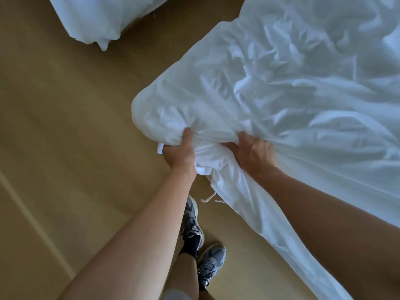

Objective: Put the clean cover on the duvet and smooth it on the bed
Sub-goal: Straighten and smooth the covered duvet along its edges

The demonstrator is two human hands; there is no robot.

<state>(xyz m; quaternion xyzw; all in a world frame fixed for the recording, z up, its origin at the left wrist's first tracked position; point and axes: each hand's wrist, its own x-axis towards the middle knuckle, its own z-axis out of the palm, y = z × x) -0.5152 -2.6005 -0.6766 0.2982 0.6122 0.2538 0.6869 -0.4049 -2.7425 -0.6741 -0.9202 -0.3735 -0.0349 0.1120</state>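
Both grips are closing tight on one bunched corner of the white duvet cover (281,83), left hand (179,153) beside right hand (254,155). Just beyond the grips the corner is puffing out like it's filled, though what's inside isn't showing. The rest is spreading crumpled up and to the right, with the wooden floor (65,126) lying below.

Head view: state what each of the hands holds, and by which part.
Both grip the white duvet cover at its bunched near corner: left hand on the outer edge, right hand beside it.
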